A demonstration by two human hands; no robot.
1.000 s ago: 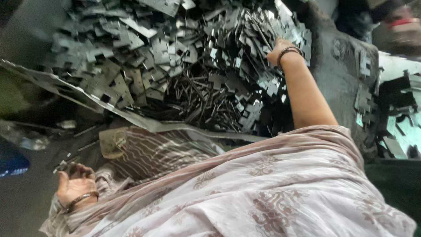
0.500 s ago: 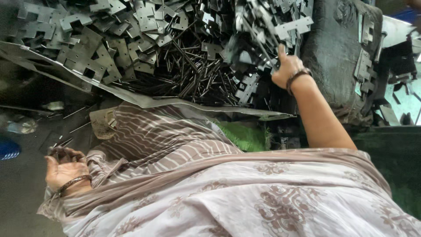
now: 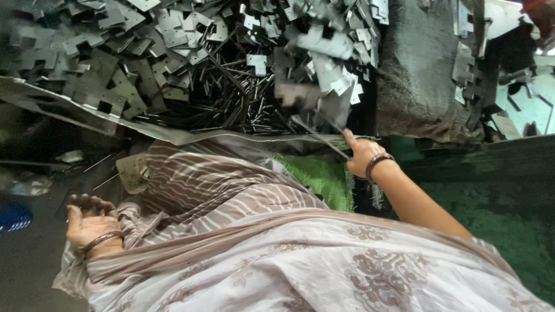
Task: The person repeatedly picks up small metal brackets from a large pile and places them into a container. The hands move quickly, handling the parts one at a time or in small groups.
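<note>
Fingers (image 3: 92,203) of the left hand (image 3: 89,222) are seen curled loosely upward at the lower left, palm up beside the lap, and whether anything small lies in the palm cannot be told. A dark bangle (image 3: 99,240) is worn on that wrist, which is rested against the folds of a striped brown cloth (image 3: 202,185). The right hand (image 3: 363,155) is reached out to the near edge of the heap, its fingers closed around a thin metal rod (image 3: 321,136), with the forefinger stretched upward along it; the rod is blurred, so its far end cannot be made out clearly. A bangle (image 3: 378,162) is worn on this wrist as well. The heap of flat notched metal plates (image 3: 115,75) is spread across the upper part of the view, and a bundle of thin dark rods (image 3: 231,98) is lain among the plates at its middle, just above the right hand. The heap is carried on a grey sheet (image 3: 52,104) whose edge is curled toward the lap. A green cloth (image 3: 324,179) is seen between the lap and the right wrist. A dark sack (image 3: 422,75) is stood to the right of the heap, with more plates beyond it.
</note>
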